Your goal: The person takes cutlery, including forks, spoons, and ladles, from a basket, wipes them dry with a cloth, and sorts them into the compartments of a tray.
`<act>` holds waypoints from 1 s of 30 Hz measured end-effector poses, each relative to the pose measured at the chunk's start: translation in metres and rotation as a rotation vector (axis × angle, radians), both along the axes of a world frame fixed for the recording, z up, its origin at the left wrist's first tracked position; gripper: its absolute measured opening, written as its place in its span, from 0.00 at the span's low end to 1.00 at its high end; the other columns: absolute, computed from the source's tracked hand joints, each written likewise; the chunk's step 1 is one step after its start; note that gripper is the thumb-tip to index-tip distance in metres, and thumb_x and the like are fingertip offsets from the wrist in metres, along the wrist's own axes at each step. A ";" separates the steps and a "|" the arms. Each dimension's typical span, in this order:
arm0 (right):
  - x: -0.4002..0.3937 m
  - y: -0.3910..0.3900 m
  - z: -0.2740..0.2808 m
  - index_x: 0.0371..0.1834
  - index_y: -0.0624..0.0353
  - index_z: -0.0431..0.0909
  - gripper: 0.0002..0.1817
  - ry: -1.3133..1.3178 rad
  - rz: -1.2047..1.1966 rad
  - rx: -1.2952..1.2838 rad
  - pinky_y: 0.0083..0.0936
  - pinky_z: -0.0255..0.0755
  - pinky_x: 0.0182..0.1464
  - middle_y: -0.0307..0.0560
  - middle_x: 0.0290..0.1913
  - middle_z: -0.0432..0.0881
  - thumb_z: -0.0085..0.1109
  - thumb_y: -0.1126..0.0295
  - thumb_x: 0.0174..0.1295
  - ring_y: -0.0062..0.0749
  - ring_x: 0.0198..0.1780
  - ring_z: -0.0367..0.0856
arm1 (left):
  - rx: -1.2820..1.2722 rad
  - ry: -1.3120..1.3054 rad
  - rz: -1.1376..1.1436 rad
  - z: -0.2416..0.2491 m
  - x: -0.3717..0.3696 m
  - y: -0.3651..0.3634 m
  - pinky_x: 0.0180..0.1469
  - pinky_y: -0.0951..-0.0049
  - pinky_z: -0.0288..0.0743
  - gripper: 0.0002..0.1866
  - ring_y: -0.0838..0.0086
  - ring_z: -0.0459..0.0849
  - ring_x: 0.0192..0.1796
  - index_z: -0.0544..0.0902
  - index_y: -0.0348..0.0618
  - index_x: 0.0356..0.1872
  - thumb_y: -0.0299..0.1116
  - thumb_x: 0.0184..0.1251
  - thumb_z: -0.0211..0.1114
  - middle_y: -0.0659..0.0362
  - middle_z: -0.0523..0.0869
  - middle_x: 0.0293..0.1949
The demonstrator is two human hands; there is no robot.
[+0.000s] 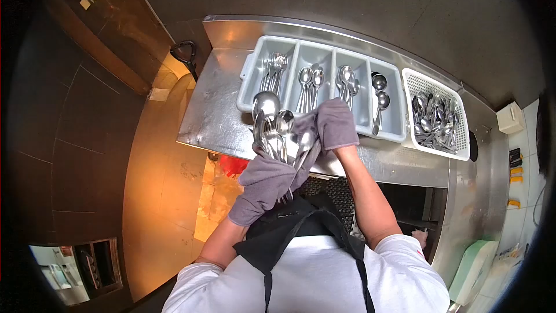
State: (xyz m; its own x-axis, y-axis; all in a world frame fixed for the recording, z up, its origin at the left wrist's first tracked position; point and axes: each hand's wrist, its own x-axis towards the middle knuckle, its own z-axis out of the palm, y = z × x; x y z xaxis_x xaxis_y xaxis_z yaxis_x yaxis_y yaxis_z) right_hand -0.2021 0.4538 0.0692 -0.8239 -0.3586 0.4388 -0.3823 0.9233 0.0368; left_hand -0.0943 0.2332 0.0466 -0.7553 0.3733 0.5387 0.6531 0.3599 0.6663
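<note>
A grey cloth (pixel 307 120) covers both hands, so their fingers are hidden. Through it, my left hand (pixel 263 188) is closed around a bunch of mixed cutlery (pixel 281 139) held upright in front of my apron. In that bunch are spoons, forks and a large round serving spoon (pixel 266 104). My right hand (pixel 337 124) grips the other end of the cloth, right of the bunch and at the front edge of a grey cutlery tray (pixel 248 84). Sorted forks (pixel 278 66), spoons (pixel 311 84), smaller spoons (pixel 346 81) and round serving spoons (pixel 380 101) lie in its compartments.
The tray stands on a steel counter (pixel 208 104) against a dark wall. Beside it on the right is a white perforated basket (pixel 410 81) heaped with loose cutlery. Below the counter's left part is something red (pixel 233 165). A green and white box (pixel 475 269) stands at lower right.
</note>
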 end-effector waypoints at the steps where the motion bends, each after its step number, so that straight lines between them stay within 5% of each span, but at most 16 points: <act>1: -0.001 0.002 -0.002 0.24 0.63 0.79 0.08 0.003 -0.109 0.035 0.33 0.75 0.37 0.53 0.28 0.80 0.56 0.69 0.47 0.43 0.32 0.81 | 0.005 0.014 0.003 -0.001 -0.002 0.002 0.49 0.70 0.80 0.06 0.67 0.87 0.42 0.87 0.41 0.34 0.25 0.54 0.68 0.54 0.88 0.38; 7: 0.017 -0.013 0.038 0.28 0.65 0.80 0.08 -0.278 -0.134 0.100 0.37 0.75 0.37 0.59 0.31 0.79 0.56 0.70 0.50 0.45 0.35 0.82 | 0.035 0.050 0.023 0.001 -0.006 0.008 0.47 0.70 0.81 0.06 0.68 0.88 0.39 0.86 0.40 0.32 0.24 0.51 0.68 0.54 0.88 0.33; 9: 0.011 -0.001 0.025 0.29 0.64 0.80 0.08 -0.191 -0.113 -0.066 0.37 0.76 0.40 0.59 0.32 0.80 0.57 0.70 0.52 0.45 0.39 0.82 | 0.053 0.056 0.025 0.002 -0.007 0.014 0.47 0.70 0.81 0.06 0.68 0.88 0.37 0.86 0.39 0.31 0.23 0.50 0.68 0.54 0.88 0.32; 11: -0.013 0.024 -0.059 0.31 0.62 0.81 0.08 0.084 -0.123 -0.383 0.37 0.76 0.43 0.57 0.33 0.80 0.59 0.69 0.54 0.45 0.42 0.82 | 0.094 0.063 0.066 -0.004 -0.004 0.022 0.47 0.70 0.81 0.07 0.68 0.89 0.37 0.86 0.39 0.31 0.23 0.48 0.69 0.55 0.88 0.31; 13: -0.013 0.005 -0.072 0.28 0.55 0.83 0.07 -0.093 -0.301 -0.582 0.29 0.74 0.50 0.48 0.31 0.81 0.56 0.70 0.61 0.36 0.43 0.81 | 0.131 0.035 0.078 -0.024 -0.007 0.025 0.50 0.67 0.80 0.07 0.66 0.88 0.40 0.86 0.40 0.34 0.25 0.51 0.68 0.55 0.88 0.34; 15: 0.020 -0.029 0.020 0.27 0.54 0.83 0.07 -0.343 -0.542 -0.059 0.30 0.72 0.51 0.44 0.28 0.81 0.56 0.70 0.59 0.36 0.42 0.80 | 0.139 -0.045 0.028 -0.043 -0.009 0.020 0.57 0.61 0.78 0.09 0.63 0.87 0.46 0.86 0.42 0.40 0.27 0.58 0.66 0.53 0.88 0.40; 18: 0.054 -0.049 -0.021 0.24 0.57 0.80 0.03 0.021 -0.395 0.314 0.35 0.69 0.40 0.47 0.26 0.80 0.58 0.70 0.50 0.44 0.33 0.77 | -0.071 0.062 0.026 -0.011 -0.021 0.021 0.56 0.60 0.78 0.08 0.61 0.87 0.47 0.86 0.41 0.39 0.27 0.58 0.67 0.53 0.88 0.40; 21: 0.051 -0.017 -0.048 0.29 0.58 0.78 0.03 -0.200 -0.109 -0.090 0.33 0.69 0.40 0.48 0.27 0.79 0.57 0.71 0.54 0.43 0.32 0.77 | -0.033 0.122 0.119 -0.010 -0.026 0.029 0.43 0.69 0.82 0.06 0.66 0.89 0.39 0.88 0.43 0.33 0.27 0.54 0.69 0.56 0.89 0.34; 25: 0.036 0.017 -0.016 0.37 0.65 0.78 0.10 -0.535 -0.061 -0.453 0.30 0.76 0.38 0.53 0.31 0.81 0.56 0.71 0.55 0.42 0.34 0.83 | 0.055 0.123 0.068 0.007 -0.025 0.042 0.41 0.69 0.81 0.07 0.65 0.88 0.37 0.87 0.41 0.36 0.26 0.56 0.67 0.57 0.88 0.34; 27: 0.034 0.023 -0.018 0.38 0.68 0.78 0.11 -0.459 -0.035 -0.368 0.31 0.78 0.38 0.54 0.32 0.83 0.56 0.72 0.55 0.41 0.35 0.84 | 0.120 0.182 -0.027 -0.001 -0.032 0.046 0.42 0.70 0.81 0.08 0.65 0.88 0.37 0.87 0.40 0.38 0.26 0.57 0.66 0.56 0.88 0.35; 30: 0.051 0.010 0.032 0.38 0.67 0.77 0.08 -0.146 0.020 0.150 0.29 0.77 0.42 0.49 0.33 0.83 0.51 0.75 0.61 0.38 0.38 0.84 | -0.054 0.058 -0.086 0.027 -0.025 0.052 0.43 0.69 0.80 0.06 0.65 0.88 0.38 0.85 0.38 0.38 0.25 0.59 0.65 0.55 0.88 0.35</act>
